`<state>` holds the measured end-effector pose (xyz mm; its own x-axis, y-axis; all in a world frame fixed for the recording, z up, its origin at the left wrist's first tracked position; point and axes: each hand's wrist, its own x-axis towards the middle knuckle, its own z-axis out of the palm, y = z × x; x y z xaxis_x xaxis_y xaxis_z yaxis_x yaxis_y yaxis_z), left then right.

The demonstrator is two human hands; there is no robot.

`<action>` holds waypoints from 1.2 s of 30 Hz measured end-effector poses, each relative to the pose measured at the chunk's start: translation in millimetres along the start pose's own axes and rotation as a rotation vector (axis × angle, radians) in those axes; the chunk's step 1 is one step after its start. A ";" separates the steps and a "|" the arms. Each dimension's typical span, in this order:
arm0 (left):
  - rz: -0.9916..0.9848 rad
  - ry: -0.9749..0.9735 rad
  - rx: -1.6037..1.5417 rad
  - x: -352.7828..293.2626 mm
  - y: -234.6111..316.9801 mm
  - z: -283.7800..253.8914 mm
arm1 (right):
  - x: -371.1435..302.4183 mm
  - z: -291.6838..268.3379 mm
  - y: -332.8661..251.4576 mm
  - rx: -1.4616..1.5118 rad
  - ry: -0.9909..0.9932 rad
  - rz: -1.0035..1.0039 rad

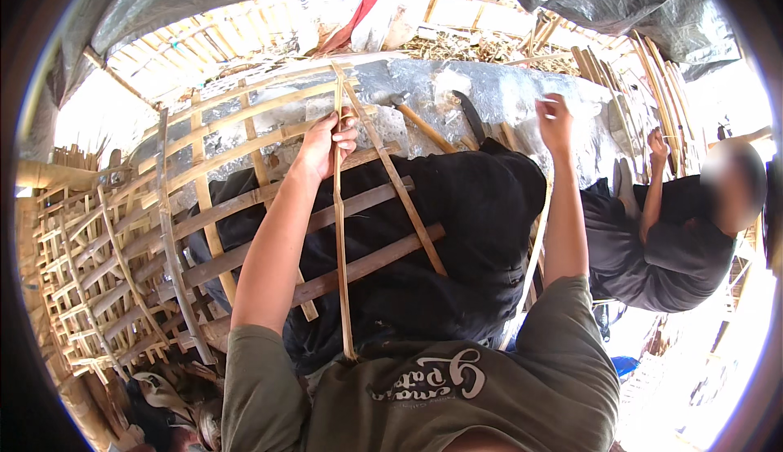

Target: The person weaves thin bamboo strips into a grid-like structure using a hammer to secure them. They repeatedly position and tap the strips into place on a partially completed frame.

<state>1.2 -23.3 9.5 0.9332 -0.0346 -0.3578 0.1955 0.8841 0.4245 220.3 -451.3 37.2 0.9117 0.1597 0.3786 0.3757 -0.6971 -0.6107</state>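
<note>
A woven bamboo lattice of crossing slats lies over my legs, its open end toward the middle. My left hand is closed around a narrow bamboo strip near its upper end. That strip runs down over the slats to my shirt. Beside it a slanting slat crosses the lattice's right end. My right hand is raised to the right, away from the lattice, with curled fingers; what they hold, if anything, cannot be made out. A pale strip passes down beside my right forearm, its upper end hidden.
A wooden-handled hammer and a dark curved blade lie beyond my knees on a grey sheet. At the right another person sits with a hand raised. Bamboo strips lean behind them. More latticework stands at the left.
</note>
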 end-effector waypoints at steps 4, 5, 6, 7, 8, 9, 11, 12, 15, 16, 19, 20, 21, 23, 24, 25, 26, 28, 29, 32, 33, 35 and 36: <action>0.007 -0.019 0.004 -1.2 3.1 -5.3 | 12.9 49.5 -60.9 -0.168 -0.842 -0.007; 0.017 0.069 0.039 -4.3 1.5 4.9 | 15.8 66.2 -71.8 -0.288 -1.024 -0.080; 0.009 0.067 0.041 -4.8 2.0 5.8 | 16.6 85.9 -84.6 -0.343 -1.118 -0.032; -0.001 0.063 0.041 -4.1 2.3 5.7 | 15.8 106.0 -95.0 -0.401 -1.212 0.019; -0.010 0.058 0.042 -2.9 2.9 5.8 | 14.1 126.3 -102.2 -0.530 -1.259 -0.063; -0.017 0.053 0.014 -2.1 2.5 6.0 | 10.6 147.1 -106.3 -0.659 -1.303 -0.146; -0.050 0.024 -0.020 0.3 3.7 -1.0 | 2.2 180.4 -112.4 -0.851 -1.356 -0.202; -0.065 0.016 -0.040 -2.4 5.7 -1.5 | -4.0 195.1 -117.7 -0.911 -1.373 -0.176; -0.063 0.051 -0.056 -6.2 7.7 2.1 | -17.4 211.9 -117.1 -0.868 -1.230 -0.106; -0.062 0.064 -0.060 -7.2 8.3 2.7 | -21.9 213.2 -117.5 -0.815 -1.152 -0.086; -0.040 0.086 -0.029 -8.5 7.1 2.5 | -28.1 217.3 -112.0 -0.723 -1.100 -0.053; -0.028 0.097 -0.013 -9.9 7.0 2.3 | -29.5 218.2 -112.6 -0.709 -1.099 -0.052; -0.010 0.049 -0.018 -9.7 5.9 0.7 | -32.3 218.5 -109.4 -0.714 -1.092 -0.068; -0.005 0.049 0.009 -5.9 2.5 3.2 | -33.4 227.7 -96.4 -0.721 -1.063 -0.102; -0.003 0.050 0.025 -4.1 1.5 4.5 | -32.4 232.9 -83.0 -0.659 -1.005 -0.026; -0.010 0.066 0.034 -2.2 0.5 7.3 | -30.8 236.0 -71.9 -0.593 -0.943 0.047; -0.011 0.050 0.044 -1.1 -1.0 10.1 | -28.7 237.7 -60.4 -0.527 -0.878 0.120; 0.013 0.049 0.073 -5.5 3.3 5.2 | -26.7 239.4 -79.3 -0.483 -0.802 0.143; 0.018 0.055 0.077 -5.3 3.7 -0.1 | -26.4 238.4 -87.9 -0.462 -0.763 0.156; 0.023 0.163 0.144 -5.2 3.2 6.6 | -22.3 225.5 -98.2 -0.450 -0.752 0.119; 0.031 0.167 0.186 -8.2 2.5 14.7 | -24.1 222.1 -98.9 -0.420 -0.668 0.082; 0.022 0.120 0.203 -3.1 -0.1 5.2 | -21.9 214.8 -100.3 -0.435 -0.582 0.110; 0.018 0.098 0.212 -3.2 0.0 4.9 | -19.9 210.5 -104.3 -0.441 -0.541 0.124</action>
<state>-0.4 -25.5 14.7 0.9051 0.0348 -0.4239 0.2481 0.7662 0.5927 198.0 -234.6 -53.1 0.9409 0.3063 -0.1443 0.2658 -0.9323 -0.2453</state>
